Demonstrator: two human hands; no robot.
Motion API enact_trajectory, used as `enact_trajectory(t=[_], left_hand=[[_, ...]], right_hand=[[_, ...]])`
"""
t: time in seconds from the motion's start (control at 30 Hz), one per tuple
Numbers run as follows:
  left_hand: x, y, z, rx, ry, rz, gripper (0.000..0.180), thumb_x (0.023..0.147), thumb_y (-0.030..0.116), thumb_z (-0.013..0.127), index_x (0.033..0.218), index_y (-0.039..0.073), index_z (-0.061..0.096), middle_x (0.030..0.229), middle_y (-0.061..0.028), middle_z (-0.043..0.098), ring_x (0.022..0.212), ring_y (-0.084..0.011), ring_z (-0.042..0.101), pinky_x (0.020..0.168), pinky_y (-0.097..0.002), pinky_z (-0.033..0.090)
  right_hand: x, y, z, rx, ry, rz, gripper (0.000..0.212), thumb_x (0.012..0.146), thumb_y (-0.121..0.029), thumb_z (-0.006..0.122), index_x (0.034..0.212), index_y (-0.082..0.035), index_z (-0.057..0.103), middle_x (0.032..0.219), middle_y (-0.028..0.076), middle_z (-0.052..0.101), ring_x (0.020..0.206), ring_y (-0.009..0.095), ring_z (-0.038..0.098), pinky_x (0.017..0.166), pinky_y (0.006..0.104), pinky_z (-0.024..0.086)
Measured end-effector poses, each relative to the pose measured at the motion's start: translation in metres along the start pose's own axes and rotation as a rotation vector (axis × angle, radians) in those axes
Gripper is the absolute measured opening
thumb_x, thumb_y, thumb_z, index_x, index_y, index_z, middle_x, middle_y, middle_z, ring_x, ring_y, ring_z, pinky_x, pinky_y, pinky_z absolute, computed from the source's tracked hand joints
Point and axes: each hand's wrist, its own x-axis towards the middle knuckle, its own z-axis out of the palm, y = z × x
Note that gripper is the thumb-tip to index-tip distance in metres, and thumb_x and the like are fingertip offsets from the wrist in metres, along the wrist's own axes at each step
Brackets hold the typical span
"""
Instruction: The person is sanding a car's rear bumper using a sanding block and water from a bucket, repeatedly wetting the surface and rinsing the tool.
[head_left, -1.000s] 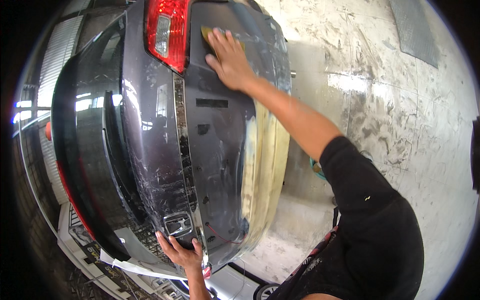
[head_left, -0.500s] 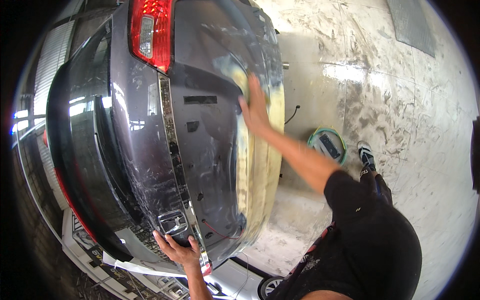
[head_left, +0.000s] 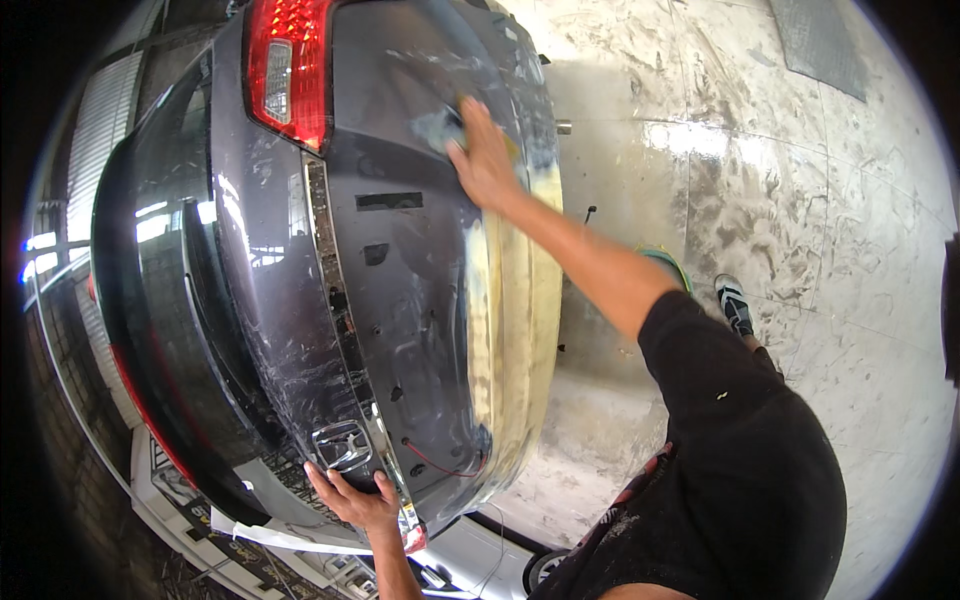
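Note:
The rear of a dark grey car fills the left and middle of the view, its trunk lid point(head_left: 400, 280) scuffed and partly stripped. My right hand point(head_left: 487, 160) presses down on the panel below the red tail light point(head_left: 288, 75), fingers extended over a yellow-brown pad point(head_left: 513, 148) that shows only at their edges. Beside its fingers lies a pale blue-grey sanded patch point(head_left: 432, 130). Cream-yellow filler point(head_left: 515, 300) runs along the lower edge and bumper. My left hand point(head_left: 362, 500) rests with spread fingers on the lid, just below the chrome emblem point(head_left: 342, 446), holding nothing.
A chrome trim strip point(head_left: 322, 215) crosses the lid. A thin red wire point(head_left: 445, 470) hangs near the filler. On the dusty floor point(head_left: 800, 200), a green-rimmed bucket point(head_left: 665, 262) is mostly behind my right arm, near a shoe point(head_left: 733, 305). A silver car point(head_left: 480, 550) stands nearby.
My right hand has slid up and left across the panel with the pad, from the filler edge toward the blue-grey patch. My arm now covers most of the bucket. The left hand stays put.

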Motion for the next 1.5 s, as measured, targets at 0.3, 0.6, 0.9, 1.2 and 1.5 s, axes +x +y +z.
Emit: enact_trajectory(t=[0.3, 0.6, 0.9, 1.2, 1.5], left_hand=[[0.005, 0.002, -0.002, -0.003, 0.01, 0.009, 0.074, 0.1, 0.048, 0.047, 0.156, 0.007, 0.023, 0.152, -0.0329, 0.032, 0.137, -0.0506, 0.04, 0.108, -0.0589, 0.037], [-0.002, 0.002, -0.005, 0.006, -0.015, -0.025, 0.072, 0.102, 0.048, 0.043, 0.158, 0.011, 0.02, 0.152, -0.0322, 0.032, 0.137, -0.0504, 0.04, 0.108, -0.0592, 0.038], [0.004, 0.002, -0.002, 0.006, 0.0, 0.006, 0.072, 0.101, 0.046, 0.044, 0.158, 0.01, 0.02, 0.152, -0.0334, 0.031, 0.137, -0.0506, 0.04, 0.108, -0.0595, 0.039], [0.003, 0.001, 0.003, -0.003, 0.006, 0.009, 0.073, 0.1, 0.047, 0.046, 0.159, 0.011, 0.02, 0.152, -0.0331, 0.03, 0.138, -0.0503, 0.04, 0.107, -0.0582, 0.04], [0.005, 0.001, 0.003, -0.047, 0.013, 0.043, 0.072, 0.101, 0.044, 0.048, 0.158, 0.009, 0.02, 0.154, -0.0324, 0.029, 0.139, -0.0516, 0.038, 0.108, -0.0592, 0.039]], right_hand=[[0.003, 0.021, 0.004, -0.036, 0.091, -0.006, 0.074, 0.101, -0.045, 0.044, 0.154, 0.003, 0.024, 0.16, 0.024, 0.026, 0.151, 0.039, 0.02, 0.121, 0.05, 0.018], [0.0, -0.061, 0.019, -0.268, -0.066, -0.286, 0.081, 0.102, -0.048, 0.044, 0.155, 0.007, 0.017, 0.164, 0.021, 0.018, 0.154, 0.033, 0.009, 0.124, 0.0499, 0.011], [0.069, -0.01, -0.013, 0.132, -0.01, 0.019, 0.073, 0.102, -0.044, 0.045, 0.157, -0.001, 0.022, 0.164, 0.019, 0.022, 0.154, 0.032, 0.016, 0.123, 0.0499, 0.013], [-0.315, -0.042, 0.06, 0.153, 0.021, 0.462, 0.083, 0.103, -0.046, 0.042, 0.158, 0.003, 0.003, 0.166, 0.023, 0.003, 0.154, 0.038, -0.002, 0.123, 0.0522, 0.001], [-0.015, 0.043, -0.005, 0.06, 0.104, -0.032, 0.081, 0.102, -0.05, 0.038, 0.157, 0.004, 0.014, 0.165, 0.021, 0.015, 0.155, 0.034, 0.009, 0.124, 0.0506, 0.006]])
